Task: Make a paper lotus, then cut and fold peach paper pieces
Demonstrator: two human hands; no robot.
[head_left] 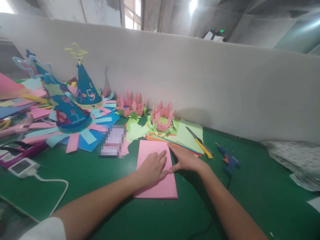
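Observation:
A pink sheet of paper [150, 150], folded into a tall rectangle, lies on the green table [100, 186] in front of me. My left hand [152, 169] rests flat on the sheet's middle with its fingers stretched toward the right edge. My right hand [186, 160] lies at the sheet's right edge, fingers extended and pressing down, its thumb touching my left fingertips. Neither hand grips anything.
Beyond the sheet are pink paper flowers [162, 116], a stack of coloured paper [186, 135], a yellow utility knife [201, 143] and a blue glue gun [228, 160]. Blue party hats [86, 88] and paper strips lie at the left, a white charger [22, 167] nearer. A white partition [200, 80] runs behind.

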